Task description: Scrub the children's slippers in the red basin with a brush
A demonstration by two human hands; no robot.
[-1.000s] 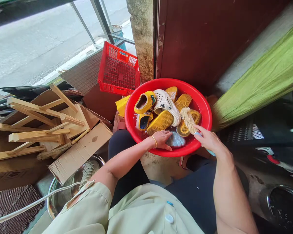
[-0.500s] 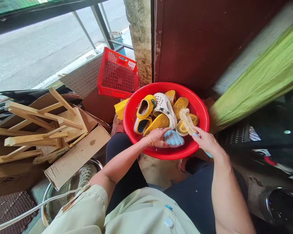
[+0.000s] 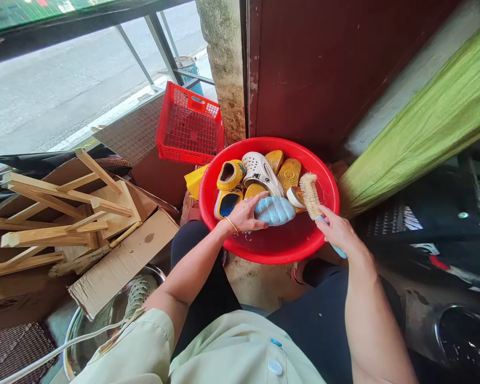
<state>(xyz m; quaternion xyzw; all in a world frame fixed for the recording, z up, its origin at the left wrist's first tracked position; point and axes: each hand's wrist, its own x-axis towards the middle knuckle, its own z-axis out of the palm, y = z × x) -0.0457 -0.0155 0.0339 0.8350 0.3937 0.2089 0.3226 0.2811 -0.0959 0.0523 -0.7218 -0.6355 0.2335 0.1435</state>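
Note:
My left hand (image 3: 246, 213) grips a light blue shoe (image 3: 275, 211) by one end, its ridged sole facing up, over the water in a red basin (image 3: 240, 255). In my right hand (image 3: 338, 229) is a scrub brush (image 3: 311, 194) with cream bristles and a blue handle, held apart from the shoe near the basin's right side. Behind the blue shoe lie a white clog (image 3: 262, 169), a yellow clog (image 3: 231, 174) and several yellow-soled shoes, among them a sole-up one (image 3: 289, 173). My left fingers hide part of another yellow sole.
A red plastic crate (image 3: 190, 125) stands behind the basin to the left. Wooden stool legs (image 3: 60, 197) and a cardboard flap (image 3: 124, 261) crowd my left. A metal bowl (image 3: 74, 341) holds another shoe. Green netting (image 3: 420, 101) hangs at right.
My left hand has lifted the blue shoe up and a little left from the basin's near side. The brush has moved slightly right, away from the yellow shoes.

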